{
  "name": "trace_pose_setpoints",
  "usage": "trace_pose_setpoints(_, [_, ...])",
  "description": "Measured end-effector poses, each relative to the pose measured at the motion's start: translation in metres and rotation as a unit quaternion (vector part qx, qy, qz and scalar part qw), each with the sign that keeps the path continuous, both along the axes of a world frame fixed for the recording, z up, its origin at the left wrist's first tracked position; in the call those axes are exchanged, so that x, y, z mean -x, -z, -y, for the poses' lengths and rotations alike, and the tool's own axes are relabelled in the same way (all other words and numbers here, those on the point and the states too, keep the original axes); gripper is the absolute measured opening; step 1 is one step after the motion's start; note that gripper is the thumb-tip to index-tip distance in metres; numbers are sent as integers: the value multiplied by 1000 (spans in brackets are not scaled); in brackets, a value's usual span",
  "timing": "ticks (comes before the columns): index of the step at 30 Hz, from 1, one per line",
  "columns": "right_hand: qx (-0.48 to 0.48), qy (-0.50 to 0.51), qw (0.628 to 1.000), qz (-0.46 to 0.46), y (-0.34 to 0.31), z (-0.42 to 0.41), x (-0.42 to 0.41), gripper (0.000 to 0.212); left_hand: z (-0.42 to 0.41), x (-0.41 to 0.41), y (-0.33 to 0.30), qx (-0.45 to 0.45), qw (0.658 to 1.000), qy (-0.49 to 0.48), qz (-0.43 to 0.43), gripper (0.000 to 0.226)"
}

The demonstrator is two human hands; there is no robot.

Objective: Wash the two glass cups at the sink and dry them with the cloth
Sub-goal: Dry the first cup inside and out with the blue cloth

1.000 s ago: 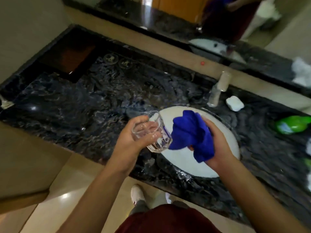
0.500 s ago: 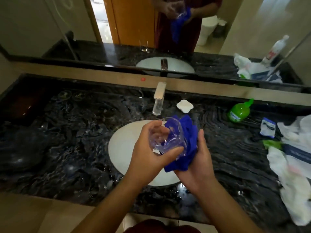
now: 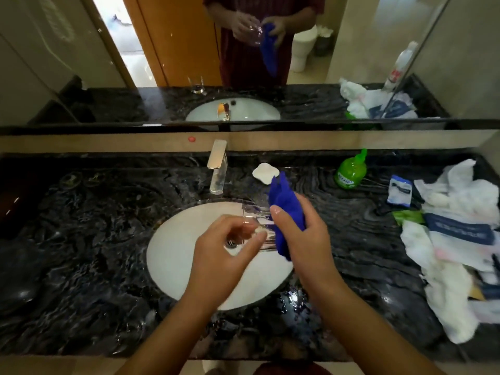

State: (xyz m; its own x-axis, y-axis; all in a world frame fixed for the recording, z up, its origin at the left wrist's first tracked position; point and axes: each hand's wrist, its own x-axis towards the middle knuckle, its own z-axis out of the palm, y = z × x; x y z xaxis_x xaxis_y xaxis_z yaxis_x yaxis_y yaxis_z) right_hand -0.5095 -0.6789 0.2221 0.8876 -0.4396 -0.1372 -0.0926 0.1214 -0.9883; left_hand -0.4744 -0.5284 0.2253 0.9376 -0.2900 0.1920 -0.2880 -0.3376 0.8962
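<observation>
I am drying: my left hand (image 3: 224, 253) grips the glass cup (image 3: 255, 223) over the sink (image 3: 173, 255) at frame centre, my right hand (image 3: 305, 234) clutches the blue cloth (image 3: 286, 207) against it. Next, I judge, turn the cup.

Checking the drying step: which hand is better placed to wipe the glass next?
The right hand, probably. It already grips the blue cloth right beside the glass cup, while the left hand is busy holding that cup over the sink.
</observation>
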Motion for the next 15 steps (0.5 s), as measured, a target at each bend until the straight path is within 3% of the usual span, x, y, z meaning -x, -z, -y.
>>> trace_pose_setpoints(1, [51, 9, 999, 14, -1, -2, 1, 38, -1, -4, -3, 69, 990, 8, -125, 9])
trace_pose_setpoints(3, [152, 19, 988, 34, 0, -8, 0, 40, -9, -11, 1, 161, 952, 9, -261, 21])
trace_pose_setpoints(7, [259, 15, 965, 36, 0, -28, -5, 45, -18, -12, 8, 257, 905, 27, -338, 32])
trace_pose_setpoints(10, [245, 20, 969, 33, -2, -46, -7, 36, -25, -13, 12, 310, 882, 30, -355, 37])
trace_pose_setpoints(15, [104, -2, 994, 44, -16, -61, -8, 25, -46, -20, 2, 370, 822, 87, -424, 58])
